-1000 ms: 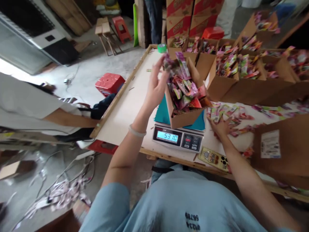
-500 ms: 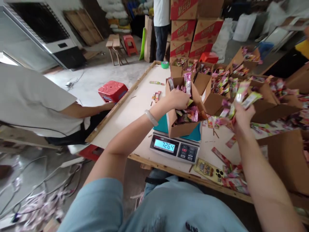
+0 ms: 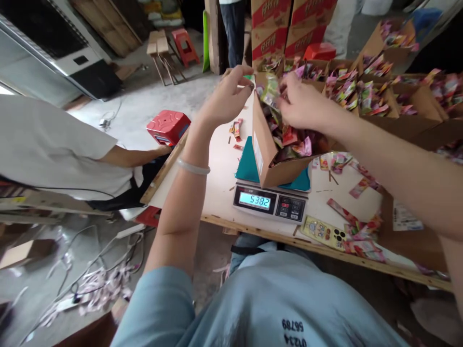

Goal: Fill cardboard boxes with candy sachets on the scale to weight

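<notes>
A cardboard box [image 3: 267, 159] of small wrapped packets [image 3: 289, 137] stands, turned at an angle, on the teal plate of a digital scale [image 3: 269, 205], whose lit display seems to read 5382. At the box's far left corner is my left hand [image 3: 229, 96], raised, with its fingers curved and apart and nothing seen in them. Over the box's far end my right hand [image 3: 298, 103] has its fingers closed at a green and clear packet [image 3: 270, 90]. The right fingertips are partly hidden behind the packets.
Open boxes of packets [image 3: 415, 108] fill the table's right and back. A phone [image 3: 323, 233] and loose packets lie near the front edge. A person in a white shirt [image 3: 54, 144] sits at the left, beside a red stool [image 3: 169, 126]; another person's legs [image 3: 233, 31] show behind the table.
My left hand has come out of the box and moved up and left. My right hand has swung left from beside the other boxes to over this box. The display changed from 7264.
</notes>
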`<state>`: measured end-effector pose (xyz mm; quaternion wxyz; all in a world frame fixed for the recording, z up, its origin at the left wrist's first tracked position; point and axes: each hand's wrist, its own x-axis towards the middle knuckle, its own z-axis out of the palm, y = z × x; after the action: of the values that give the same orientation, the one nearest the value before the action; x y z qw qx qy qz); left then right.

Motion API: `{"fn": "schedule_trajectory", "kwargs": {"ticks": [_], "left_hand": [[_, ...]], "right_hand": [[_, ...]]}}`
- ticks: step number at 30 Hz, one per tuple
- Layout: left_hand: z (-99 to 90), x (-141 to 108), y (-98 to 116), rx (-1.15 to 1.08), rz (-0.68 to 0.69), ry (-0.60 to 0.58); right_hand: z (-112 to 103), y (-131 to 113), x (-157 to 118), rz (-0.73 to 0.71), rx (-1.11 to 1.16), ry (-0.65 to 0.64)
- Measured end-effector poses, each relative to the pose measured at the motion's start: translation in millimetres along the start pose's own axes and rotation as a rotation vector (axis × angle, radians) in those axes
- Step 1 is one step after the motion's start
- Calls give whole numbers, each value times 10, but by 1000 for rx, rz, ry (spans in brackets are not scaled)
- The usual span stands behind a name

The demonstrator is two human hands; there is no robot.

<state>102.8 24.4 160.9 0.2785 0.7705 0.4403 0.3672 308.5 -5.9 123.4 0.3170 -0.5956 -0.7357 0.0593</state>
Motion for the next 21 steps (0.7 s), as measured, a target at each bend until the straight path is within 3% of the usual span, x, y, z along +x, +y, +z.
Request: {"fn": "schedule_trajectory", "kwargs": {"ticks": [3, 6, 10, 15, 18, 21], "left_hand": [[95, 51, -135, -51, 44, -22], [110, 75, -279, -45, 124, 29], [71, -9, -520, -75, 205, 123], [84, -223, -871, -204, 229, 128], [150, -409, -1055, -250, 214, 170], [256, -700, -1227, -257, 138, 204]], "right_hand": [[-287, -126, -33, -8, -73, -62], [-585, -223, -98, -6, -57, -60], [-828, -126, -267, 24, 83, 104], [-737, 258, -423, 80, 200, 203], [-556, 488, -447, 209, 278, 155], [-373, 688, -467, 342, 374, 22]]}}
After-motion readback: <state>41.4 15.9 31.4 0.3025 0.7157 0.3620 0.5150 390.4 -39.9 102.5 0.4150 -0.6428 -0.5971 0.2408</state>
